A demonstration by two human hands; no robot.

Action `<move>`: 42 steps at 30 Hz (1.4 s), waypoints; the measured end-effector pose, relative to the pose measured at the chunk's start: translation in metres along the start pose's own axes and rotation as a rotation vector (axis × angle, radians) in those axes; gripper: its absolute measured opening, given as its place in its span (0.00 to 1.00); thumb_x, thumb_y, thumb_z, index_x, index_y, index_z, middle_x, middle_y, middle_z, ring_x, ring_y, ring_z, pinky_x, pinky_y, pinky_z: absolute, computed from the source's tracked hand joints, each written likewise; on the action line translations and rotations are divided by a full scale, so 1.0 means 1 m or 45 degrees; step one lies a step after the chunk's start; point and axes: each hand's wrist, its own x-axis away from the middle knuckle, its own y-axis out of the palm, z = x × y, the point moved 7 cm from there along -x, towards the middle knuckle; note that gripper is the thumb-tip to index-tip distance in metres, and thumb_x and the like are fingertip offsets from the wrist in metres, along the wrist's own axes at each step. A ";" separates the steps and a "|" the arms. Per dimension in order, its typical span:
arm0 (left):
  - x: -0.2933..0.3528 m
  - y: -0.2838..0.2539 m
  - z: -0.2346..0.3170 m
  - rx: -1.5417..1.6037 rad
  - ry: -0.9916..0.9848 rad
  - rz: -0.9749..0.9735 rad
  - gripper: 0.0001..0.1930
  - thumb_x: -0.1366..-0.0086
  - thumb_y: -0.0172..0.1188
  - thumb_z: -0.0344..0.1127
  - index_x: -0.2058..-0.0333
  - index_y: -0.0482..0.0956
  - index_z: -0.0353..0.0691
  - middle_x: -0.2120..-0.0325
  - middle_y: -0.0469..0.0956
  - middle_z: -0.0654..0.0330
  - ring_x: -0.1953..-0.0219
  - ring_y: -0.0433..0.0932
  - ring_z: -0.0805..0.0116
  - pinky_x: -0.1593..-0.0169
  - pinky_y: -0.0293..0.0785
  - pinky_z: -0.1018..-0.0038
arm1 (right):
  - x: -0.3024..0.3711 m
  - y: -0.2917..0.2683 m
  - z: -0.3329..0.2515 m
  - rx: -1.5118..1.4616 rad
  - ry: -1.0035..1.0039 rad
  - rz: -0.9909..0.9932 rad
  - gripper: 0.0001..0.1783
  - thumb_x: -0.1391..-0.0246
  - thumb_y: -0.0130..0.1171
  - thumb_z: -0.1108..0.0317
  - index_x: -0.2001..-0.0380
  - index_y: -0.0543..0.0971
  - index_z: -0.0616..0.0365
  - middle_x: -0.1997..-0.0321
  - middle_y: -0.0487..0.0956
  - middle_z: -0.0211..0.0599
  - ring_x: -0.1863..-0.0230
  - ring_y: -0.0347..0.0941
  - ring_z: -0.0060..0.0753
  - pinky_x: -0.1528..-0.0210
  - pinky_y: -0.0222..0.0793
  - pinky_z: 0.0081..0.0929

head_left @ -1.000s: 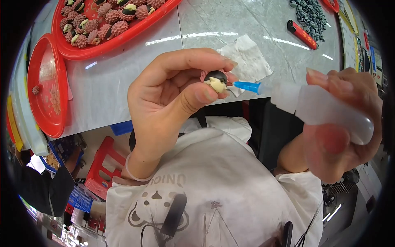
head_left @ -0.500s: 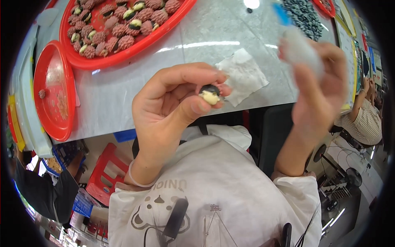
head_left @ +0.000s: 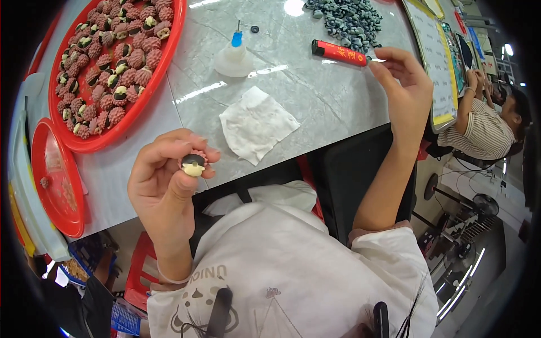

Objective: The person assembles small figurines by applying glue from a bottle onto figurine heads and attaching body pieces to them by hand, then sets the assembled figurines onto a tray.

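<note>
My left hand [head_left: 163, 186] is closed round a small hedgehog-like trinket [head_left: 193, 163], pinched between thumb and fingers. It has a pink spiky back, a black middle and a cream front that faces up. Over the table on the right, my right hand [head_left: 407, 84] has thumb and index fingertips apart. Those tips are beside the end of a red stick [head_left: 341, 53] with a black cap, at the lower edge of a heap of grey-green small pieces [head_left: 352, 25]. A white squeeze bottle [head_left: 234, 62] with a blue needle tip stands on the table.
A large red tray [head_left: 179, 34] at the far left holds many pink trinkets. Nearer, a smaller red tray [head_left: 59, 194] has one pink piece. A crumpled white tissue [head_left: 256, 124] and a black ring-shaped bit [head_left: 255, 29] lie mid-table. At right sits a yellow-edged sheet [head_left: 433, 62].
The white bottle has left my right hand and now stands on the table. That hand is now by the red stick. My left hand still holds the trinket; the whole view has shifted.
</note>
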 end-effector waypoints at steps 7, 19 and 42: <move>-0.006 0.011 -0.002 0.020 -0.033 -0.078 0.16 0.48 0.58 0.35 0.65 0.67 0.30 0.67 0.69 0.51 0.68 0.73 0.65 0.69 0.72 0.79 | 0.007 0.002 0.010 -0.135 0.019 -0.018 0.10 0.59 0.53 0.80 0.69 0.72 0.67 0.69 0.73 0.35 0.68 0.67 0.19 0.65 0.62 0.14; -0.001 0.028 -0.007 0.166 -0.158 -0.162 0.18 0.46 0.55 0.41 0.61 0.66 0.34 0.63 0.66 0.54 0.67 0.71 0.70 0.66 0.68 0.84 | 0.056 0.054 -0.050 -1.676 0.652 -0.732 0.12 0.51 0.45 0.74 0.61 0.67 0.68 0.60 0.64 0.48 0.74 0.63 0.19 0.72 0.62 0.07; 0.005 0.020 -0.009 0.077 -0.115 -0.156 0.21 0.54 0.62 0.44 0.67 0.69 0.34 0.71 0.70 0.57 0.69 0.69 0.73 0.64 0.65 0.82 | 0.063 0.061 -0.131 -0.781 -0.514 -0.593 0.13 0.71 0.60 0.86 0.76 0.71 0.68 0.73 0.72 0.51 0.74 0.72 0.33 0.75 0.69 0.17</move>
